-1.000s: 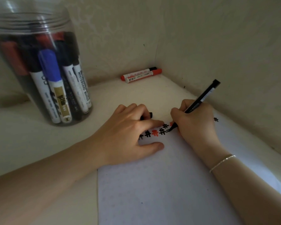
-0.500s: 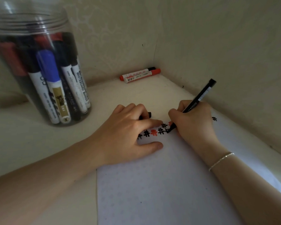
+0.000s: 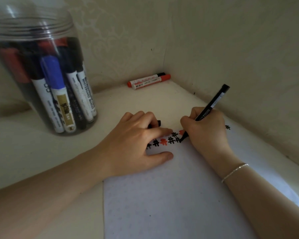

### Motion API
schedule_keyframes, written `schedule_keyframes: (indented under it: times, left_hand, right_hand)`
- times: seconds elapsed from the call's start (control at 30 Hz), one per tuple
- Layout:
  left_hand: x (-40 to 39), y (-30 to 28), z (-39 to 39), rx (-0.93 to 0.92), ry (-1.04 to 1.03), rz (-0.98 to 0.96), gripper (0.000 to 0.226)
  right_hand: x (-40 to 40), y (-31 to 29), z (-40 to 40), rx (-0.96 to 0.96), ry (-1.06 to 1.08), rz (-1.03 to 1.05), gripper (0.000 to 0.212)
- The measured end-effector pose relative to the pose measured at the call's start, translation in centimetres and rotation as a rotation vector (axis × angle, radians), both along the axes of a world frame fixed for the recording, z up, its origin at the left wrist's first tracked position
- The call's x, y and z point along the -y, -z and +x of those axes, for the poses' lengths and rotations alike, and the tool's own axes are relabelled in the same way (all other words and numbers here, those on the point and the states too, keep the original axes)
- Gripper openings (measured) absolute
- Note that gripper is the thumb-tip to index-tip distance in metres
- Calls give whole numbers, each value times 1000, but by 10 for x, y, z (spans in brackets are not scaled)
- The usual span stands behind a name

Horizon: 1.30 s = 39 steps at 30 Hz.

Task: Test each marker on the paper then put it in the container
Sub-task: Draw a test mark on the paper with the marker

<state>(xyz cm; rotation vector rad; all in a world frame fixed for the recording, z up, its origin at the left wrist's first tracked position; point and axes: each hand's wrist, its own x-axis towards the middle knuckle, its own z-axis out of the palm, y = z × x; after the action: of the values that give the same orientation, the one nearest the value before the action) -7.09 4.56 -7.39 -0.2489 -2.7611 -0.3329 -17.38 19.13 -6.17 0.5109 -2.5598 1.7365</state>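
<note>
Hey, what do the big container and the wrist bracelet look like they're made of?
Container: clear, glossy plastic by the look; the markers show through the wall, and the neck has moulded screw ridges. Glass can't be ruled out.
Bracelet: thin silvery chain, probably metal; it glints brightly in the dim light.

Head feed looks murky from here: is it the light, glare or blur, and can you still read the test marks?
Head view: dim, flat light with corners in shadow; glare streaks on the clear plastic jar; wide-angle bending at its rim. Focus holds: black and red hash marks on the white paper sheet read clearly beside the right hand holding the black marker.
</note>
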Motion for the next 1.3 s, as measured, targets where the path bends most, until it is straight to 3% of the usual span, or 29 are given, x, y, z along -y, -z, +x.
schedule_keyframes:
  times: [0.2, 0.33, 0.47, 0.57, 0.77, 1.0, 1.13, 1.3]
  left_hand:
    - [6, -6, -2, -299, -241, 270, 28]
    - [9, -3, -4, -154, -376, 217, 42]
    - [10, -1, -5, -41, -359, 179, 35]
    - [12, -1, -7, -35, -316, 224, 24]
    - [10, -2, -7, -148, -227, 294, 17]
    - [11, -1, -7, -144, -249, 303, 14]
    - [11, -2, -6, -139, -226, 310, 14]
    - [11, -1, -6, -149, -217, 297, 14]
  right_hand:
    - [-3, -4, -3, 157, 8, -364, 25]
    - [-5, -1, -7, 201, -36, -494, 20]
    - [-6, -4, -6, 281, -70, -630, 34]
    - [-5, -6, -4, 296, -49, -602, 30]
    - [-3, -8, -1, 254, -21, -529, 47]
    - [-7, -6, -4, 266, 18, -567, 31]
    - [-6, -6, -2, 241, -35, -531, 51]
    - [-6, -9, -1, 244, -46, -532, 52]
